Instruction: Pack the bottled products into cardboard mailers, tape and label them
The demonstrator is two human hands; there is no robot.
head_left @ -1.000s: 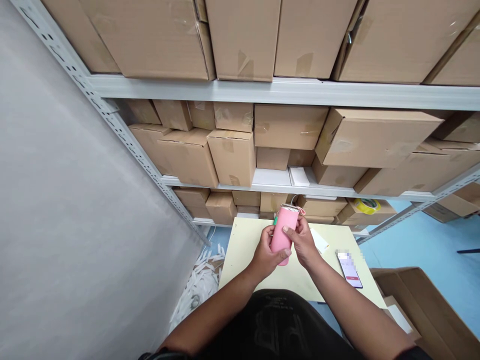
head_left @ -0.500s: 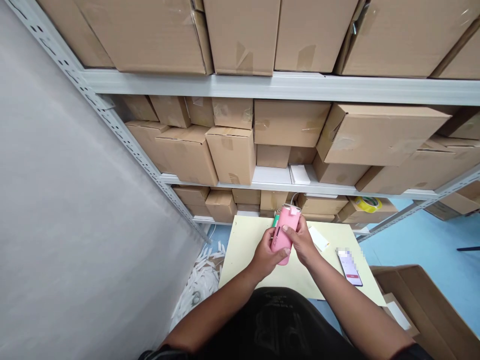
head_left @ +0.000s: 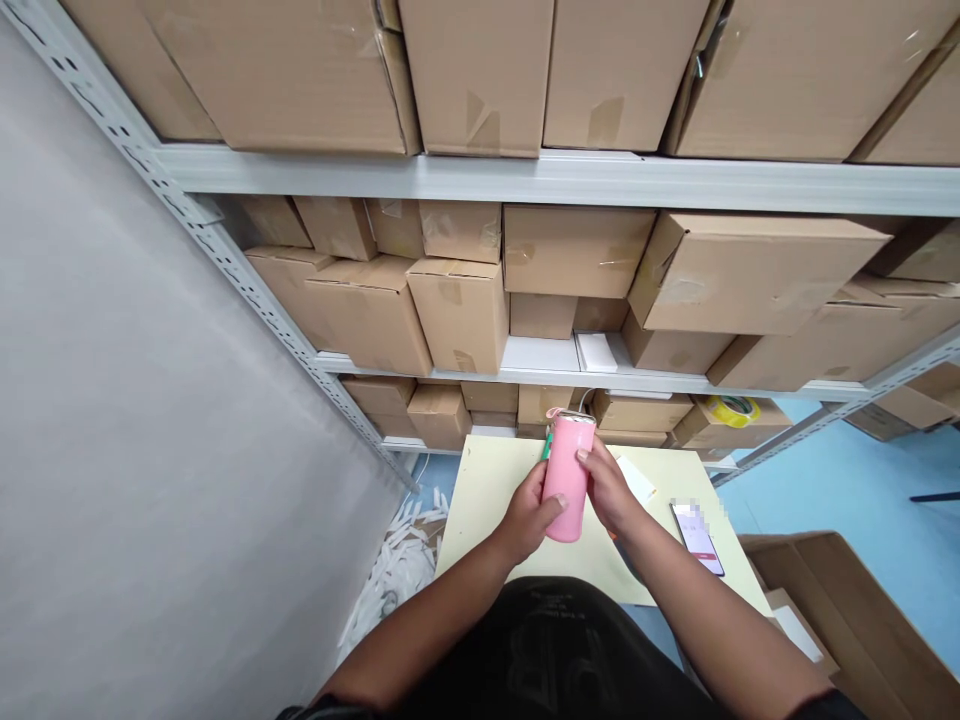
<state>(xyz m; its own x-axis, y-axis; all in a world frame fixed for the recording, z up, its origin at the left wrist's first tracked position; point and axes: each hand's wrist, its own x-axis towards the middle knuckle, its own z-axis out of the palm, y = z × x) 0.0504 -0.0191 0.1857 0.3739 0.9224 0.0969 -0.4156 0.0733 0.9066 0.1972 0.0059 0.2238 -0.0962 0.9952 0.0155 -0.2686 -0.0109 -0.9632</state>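
A pink, rounded device (head_left: 566, 478) is held upright between both hands above a pale yellow table (head_left: 480, 500). My left hand (head_left: 529, 515) grips its lower left side, thumb on the front. My right hand (head_left: 606, 485) wraps the right side, with a fingertip on the upper front. A small pink loop sticks out at the device's top. A green object (head_left: 548, 446) shows just behind the device, mostly hidden.
A phone (head_left: 697, 538) with a lit screen lies on the table at the right, and a white slip (head_left: 636, 478) lies behind my right hand. Metal shelves (head_left: 555, 180) full of cardboard boxes stand ahead. White scraps (head_left: 401, 570) litter the floor on the left. An open cardboard box (head_left: 847, 610) sits at the right.
The pink device has been turned in my hands: a dark slot seen on its face half a second ago no longer shows. Both hands kept their grip.
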